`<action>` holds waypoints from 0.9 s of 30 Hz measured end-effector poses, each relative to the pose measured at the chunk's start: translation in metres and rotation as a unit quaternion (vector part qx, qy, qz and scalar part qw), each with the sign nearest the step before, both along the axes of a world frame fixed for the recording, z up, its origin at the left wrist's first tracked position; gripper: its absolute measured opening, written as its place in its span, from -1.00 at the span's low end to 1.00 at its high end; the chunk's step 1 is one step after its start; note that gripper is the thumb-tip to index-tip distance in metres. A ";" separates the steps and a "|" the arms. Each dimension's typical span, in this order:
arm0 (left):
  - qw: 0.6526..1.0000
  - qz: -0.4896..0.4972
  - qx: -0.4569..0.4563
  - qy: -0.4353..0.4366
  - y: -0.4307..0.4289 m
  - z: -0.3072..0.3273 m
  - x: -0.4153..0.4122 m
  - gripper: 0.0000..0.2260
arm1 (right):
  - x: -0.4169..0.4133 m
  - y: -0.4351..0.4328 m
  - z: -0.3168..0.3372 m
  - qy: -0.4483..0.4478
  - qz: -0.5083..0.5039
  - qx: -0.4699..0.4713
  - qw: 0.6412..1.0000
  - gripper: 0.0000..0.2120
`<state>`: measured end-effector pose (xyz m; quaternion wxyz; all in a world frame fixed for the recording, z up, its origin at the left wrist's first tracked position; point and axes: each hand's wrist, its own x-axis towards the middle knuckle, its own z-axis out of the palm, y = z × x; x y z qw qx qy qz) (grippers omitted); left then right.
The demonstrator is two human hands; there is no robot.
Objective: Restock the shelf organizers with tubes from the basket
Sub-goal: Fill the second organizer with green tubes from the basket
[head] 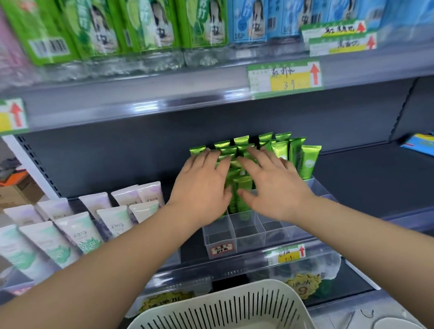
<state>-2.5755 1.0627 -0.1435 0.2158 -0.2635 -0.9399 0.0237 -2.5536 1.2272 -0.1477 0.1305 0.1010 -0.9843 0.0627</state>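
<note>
Left hand: centre of the frame, palm down, fingers straight and spread, lying on the tops of the green tubes; it grasps nothing.
Right hand: just right of the left hand, also palm down with its fingers spread flat over the same tubes; nothing is gripped.
Green tubes: stand upright, caps down, packed in rows in the rear cells of the organizer, centre of the frame; the rightmost ones stand clear of both hands.
Organizer: clear plastic tray with dividers on the middle shelf; its front row of cells, nearest the camera, holds no tubes; a small red-edged label is stuck to its front wall.
Basket: pale, slotted sides, bottom centre of the frame, below the shelf edge; a trace of green shows at its floor, too little to identify.
Pale tubes: lower left, white tubes with mint or lilac print, standing in rows beside the organizer.
Upper shelf: bottles with green wrappers at upper centre, bottles with blue wrappers to their right.
Price tag: green and yellow with a red arrow, on the upper shelf's edge rail.
Blue packet: lies flat at the right edge of the middle shelf, well apart from the organizer.
Cardboard box: left edge of the frame, beyond the shelf upright.
</note>
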 end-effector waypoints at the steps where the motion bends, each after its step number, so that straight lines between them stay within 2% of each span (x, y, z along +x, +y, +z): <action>1: 1.000 0.002 -0.001 0.002 -0.002 0.001 0.006 -0.45 | 0.005 -0.002 0.001 -0.001 0.002 0.003 1.000 -0.35; 17: 1.000 0.021 0.014 -0.011 -0.039 0.001 0.114 -0.40 | 0.103 -0.026 0.006 0.005 0.033 -0.003 0.999 -0.32; 27: 0.997 0.047 0.031 -0.057 -0.054 -0.039 0.183 -0.39 | 0.168 -0.040 -0.030 -0.027 0.036 -0.011 0.999 -0.31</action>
